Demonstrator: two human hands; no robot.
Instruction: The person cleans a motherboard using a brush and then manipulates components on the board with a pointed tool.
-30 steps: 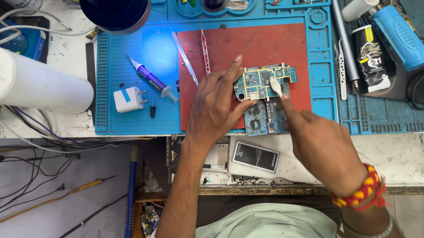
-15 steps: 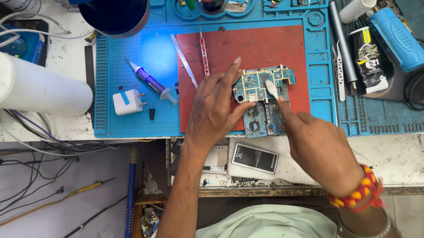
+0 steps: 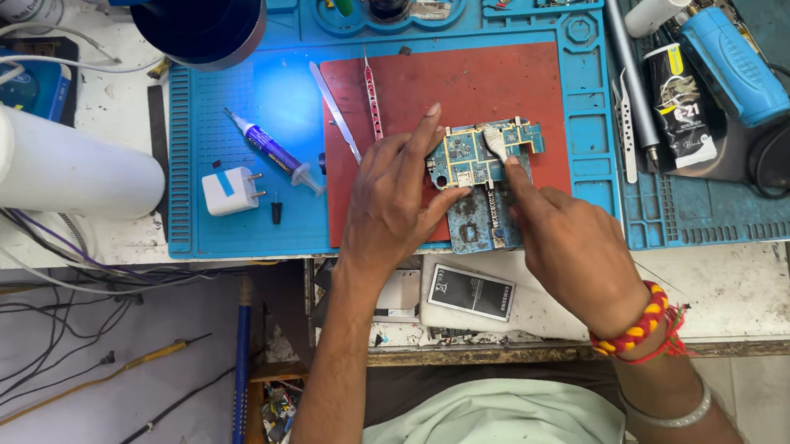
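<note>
Two hands meet over a blue circuit board (image 3: 474,156) that lies on the red mat (image 3: 460,88) in the middle of the blue work mat (image 3: 221,123) on the bench. The left hand (image 3: 392,204) rests with fingers spread, pressing the board's left edge, the forefinger stretched along its top. The right hand (image 3: 575,251) is closed around a small pale-tipped tool (image 3: 495,141), whose end touches the board's upper face. A second, worn board (image 3: 480,218) lies just below, partly under the hands. Two tweezers (image 3: 336,110) lie on the red mat's left side. A syringe (image 3: 271,152) and a white charger plug (image 3: 231,189) sit on the blue mat to the left.
</note>
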